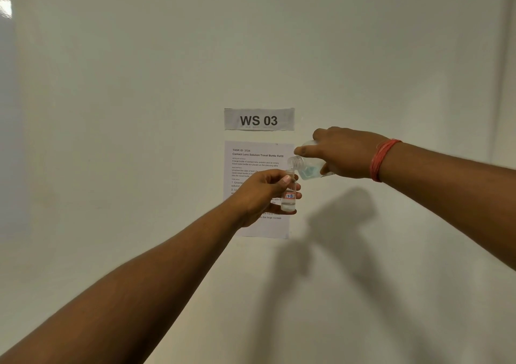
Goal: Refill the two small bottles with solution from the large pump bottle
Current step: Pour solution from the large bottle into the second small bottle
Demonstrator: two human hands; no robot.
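Fingers, left hand [261, 193]: wrapped round small bottle [289, 193], upright, held against the wall sheet.
Fingers, right hand [342, 154]: gripping large bottle [305, 167], tilted, mouth touching small bottle's rim.

Soft, even light leaves the wall [111, 112] dull, arm shadows [340, 224] falling lower right, and small print on the sheet [257, 157] blurs.

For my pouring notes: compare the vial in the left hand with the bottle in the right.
The vial stands upright in the left hand; the bottle is tipped, mouth down over the vial, in the right hand. The vial is slimmer and carries a handwritten label; no label shows on the wider bottle. The vial's liquid looks colourless, the bottle's bluish. Both are clear and uncapped.
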